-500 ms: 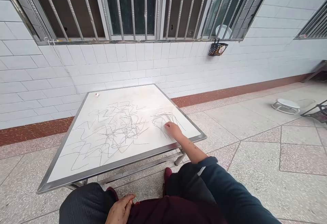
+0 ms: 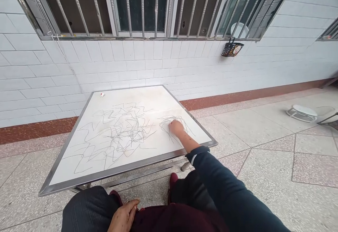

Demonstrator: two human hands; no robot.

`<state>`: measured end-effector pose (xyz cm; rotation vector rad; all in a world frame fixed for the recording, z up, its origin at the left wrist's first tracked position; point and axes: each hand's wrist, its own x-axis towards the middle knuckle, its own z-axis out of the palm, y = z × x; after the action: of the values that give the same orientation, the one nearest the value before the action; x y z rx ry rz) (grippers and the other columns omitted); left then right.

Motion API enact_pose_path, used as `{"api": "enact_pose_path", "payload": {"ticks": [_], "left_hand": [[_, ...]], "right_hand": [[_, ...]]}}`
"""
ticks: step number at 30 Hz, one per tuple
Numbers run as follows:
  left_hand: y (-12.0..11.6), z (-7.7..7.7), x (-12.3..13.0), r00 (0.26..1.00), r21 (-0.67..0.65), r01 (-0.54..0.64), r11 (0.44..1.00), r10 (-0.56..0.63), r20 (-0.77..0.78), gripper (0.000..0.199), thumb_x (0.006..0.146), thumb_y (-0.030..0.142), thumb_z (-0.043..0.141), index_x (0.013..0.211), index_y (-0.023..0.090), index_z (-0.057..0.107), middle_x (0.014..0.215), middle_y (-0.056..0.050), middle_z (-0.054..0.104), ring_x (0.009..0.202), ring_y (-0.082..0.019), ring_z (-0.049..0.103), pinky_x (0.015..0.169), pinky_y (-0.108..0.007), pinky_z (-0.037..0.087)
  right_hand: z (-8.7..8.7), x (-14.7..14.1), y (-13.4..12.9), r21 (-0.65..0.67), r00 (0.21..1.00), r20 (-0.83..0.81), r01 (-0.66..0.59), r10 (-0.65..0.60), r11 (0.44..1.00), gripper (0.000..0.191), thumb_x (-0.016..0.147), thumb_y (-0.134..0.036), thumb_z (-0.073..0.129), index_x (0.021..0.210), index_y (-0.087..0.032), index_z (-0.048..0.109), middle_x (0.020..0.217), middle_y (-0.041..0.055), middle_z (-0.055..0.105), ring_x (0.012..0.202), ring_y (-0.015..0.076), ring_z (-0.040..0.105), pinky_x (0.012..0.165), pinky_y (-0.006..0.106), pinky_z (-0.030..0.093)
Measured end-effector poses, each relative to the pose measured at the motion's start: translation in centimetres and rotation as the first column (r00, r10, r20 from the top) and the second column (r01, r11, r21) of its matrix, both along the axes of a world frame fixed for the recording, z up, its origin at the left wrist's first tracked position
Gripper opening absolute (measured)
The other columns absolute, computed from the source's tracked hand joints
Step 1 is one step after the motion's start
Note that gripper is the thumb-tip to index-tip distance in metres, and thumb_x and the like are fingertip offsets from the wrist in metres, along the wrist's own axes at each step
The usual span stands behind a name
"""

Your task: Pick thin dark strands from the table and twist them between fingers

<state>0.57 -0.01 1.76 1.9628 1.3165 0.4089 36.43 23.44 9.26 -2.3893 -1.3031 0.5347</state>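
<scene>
Dark scribbled lines cover much of a white table point(image 2: 148, 96) with a grey metal edge. My right hand point(image 2: 176, 128) is at the right part of the tabletop, over a bundle of curved lines point(image 2: 165, 122). Its fingers are closed, and what they hold, if anything, is too small to make out. My left hand point(image 2: 123, 216) rests at my lap near the bottom of the view, its thumb apart from the fingers and nothing in it.
A small white and red item point(image 2: 102, 95) lies at the table's far left corner. Behind stands a tiled wall point(image 2: 148, 64) with a barred window. A patterned bag point(image 2: 232, 49) hangs from the bars. A round stool point(image 2: 301, 112) stands at the right.
My right hand has moved slightly forward over the curved lines, and its sleeve now reaches closer to the table's edge. The view has shifted a little. My left hand stays at my lap.
</scene>
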Motion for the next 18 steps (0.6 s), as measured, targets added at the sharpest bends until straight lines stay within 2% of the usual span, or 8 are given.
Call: {"api": "enact_pose_path", "payload": {"ticks": [9,12,14,18], "left_hand": [[0.5,-0.6,0.0,0.997,0.002,0.066,0.998,-0.066,-0.042,0.034,0.09,0.033,0.038,0.111,0.026,0.065,0.11,-0.002,0.07,0.103,-0.018,0.063,0.093,-0.028,0.046],[0.6,-0.8,-0.1,0.997,-0.014,0.071,0.997,-0.071,-0.03,0.036,0.09,0.032,0.037,0.112,0.024,0.064,0.111,-0.003,0.069,0.102,-0.018,0.063,0.094,-0.03,0.046],[0.6,-0.9,-0.1,0.997,-0.027,0.075,0.997,-0.076,-0.021,0.036,0.091,0.032,0.037,0.112,0.025,0.064,0.111,-0.003,0.069,0.103,-0.018,0.063,0.094,-0.032,0.045],[0.5,-0.8,0.0,0.994,-0.067,0.106,0.992,-0.107,-0.017,0.035,0.091,0.032,0.038,0.112,0.025,0.065,0.112,-0.003,0.068,0.105,-0.019,0.062,0.095,-0.033,0.044]], "right_hand": [[1.8,-0.2,-0.5,0.031,0.996,-0.084,0.022,-0.019,0.999,0.033,0.089,-0.031,0.055,0.116,-0.013,0.054,0.116,0.0096,0.056,0.099,0.0209,0.058,0.083,0.04,0.05],[1.9,-0.1,-0.5,0.101,0.991,-0.132,0.009,0.004,0.995,0.029,0.091,-0.03,0.051,0.116,-0.017,0.054,0.118,0.0091,0.056,0.098,0.0186,0.058,0.084,0.04,0.05],[2.1,0.2,-0.6,0.169,0.986,-0.166,0.009,0.02,0.986,0.032,0.09,-0.03,0.053,0.118,-0.014,0.052,0.116,0.0091,0.056,0.097,0.0193,0.058,0.082,0.04,0.05],[2.8,0.8,-1.0,0.308,0.985,-0.171,0.063,-0.01,0.949,0.021,0.09,-0.023,0.051,0.104,-0.008,0.053,0.098,0.0121,0.059,0.085,0.0175,0.056,0.075,0.036,0.047]]}}
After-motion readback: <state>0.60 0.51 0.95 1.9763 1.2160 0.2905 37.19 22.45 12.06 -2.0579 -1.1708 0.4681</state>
